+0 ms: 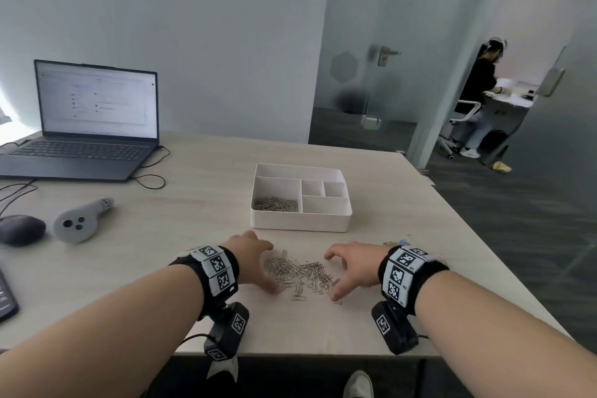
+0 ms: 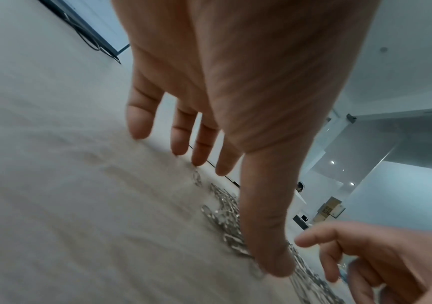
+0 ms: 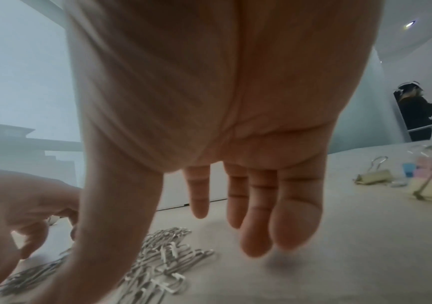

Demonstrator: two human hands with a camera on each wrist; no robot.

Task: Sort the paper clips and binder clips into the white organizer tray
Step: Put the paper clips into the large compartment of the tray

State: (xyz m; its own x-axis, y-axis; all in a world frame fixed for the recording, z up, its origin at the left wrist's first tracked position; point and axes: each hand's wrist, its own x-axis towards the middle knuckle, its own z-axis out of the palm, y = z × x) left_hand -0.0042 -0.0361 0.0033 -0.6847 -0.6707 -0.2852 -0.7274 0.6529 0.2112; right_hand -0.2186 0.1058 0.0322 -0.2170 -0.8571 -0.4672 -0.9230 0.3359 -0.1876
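Observation:
A loose pile of silver paper clips (image 1: 302, 275) lies on the table in front of me. My left hand (image 1: 269, 267) is open at the pile's left side, fingers spread, thumb tip down at the pile's near edge. My right hand (image 1: 331, 276) is open at the pile's right side, cupped toward it. Neither hand holds anything. The white organizer tray (image 1: 300, 224) stands just beyond, with paper clips (image 1: 276, 204) in its large left compartment. Coloured binder clips (image 1: 399, 242) lie behind my right wrist. In the right wrist view they are the binder clips (image 3: 427, 185) at the right.
An open laptop (image 1: 93, 126) with cables stands at the back left. A dark mouse (image 1: 19, 229) and a grey controller (image 1: 80, 220) lie to the left. The table's right edge is close to the binder clips. A person sits beyond the glass door.

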